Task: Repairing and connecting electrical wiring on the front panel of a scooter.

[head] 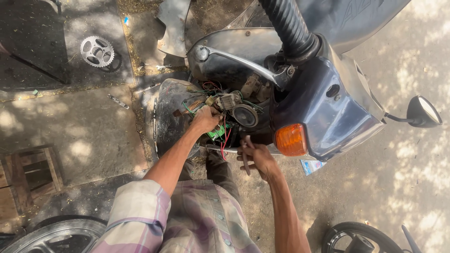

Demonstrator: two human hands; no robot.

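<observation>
A dark blue scooter [328, 107] stands in front of me with its front panel off, baring a tangle of red and green wires [224, 133], a round black horn [245, 115] and a small grey box [227, 100]. My left hand [205, 119] reaches into the open front and is closed around the wires next to a green part. Just below the opening, near the orange indicator [290, 139], my right hand [255, 157] grips a thin dark tool [247, 154] whose kind I cannot tell.
A metal sprocket [97, 51] and a small wrench-like piece [117, 101] lie on the concrete at the left. A wooden stool [33, 171] stands at the left edge. Wheels show at the bottom left [56, 234] and bottom right [361, 239]. The scooter's mirror [423, 111] juts out right.
</observation>
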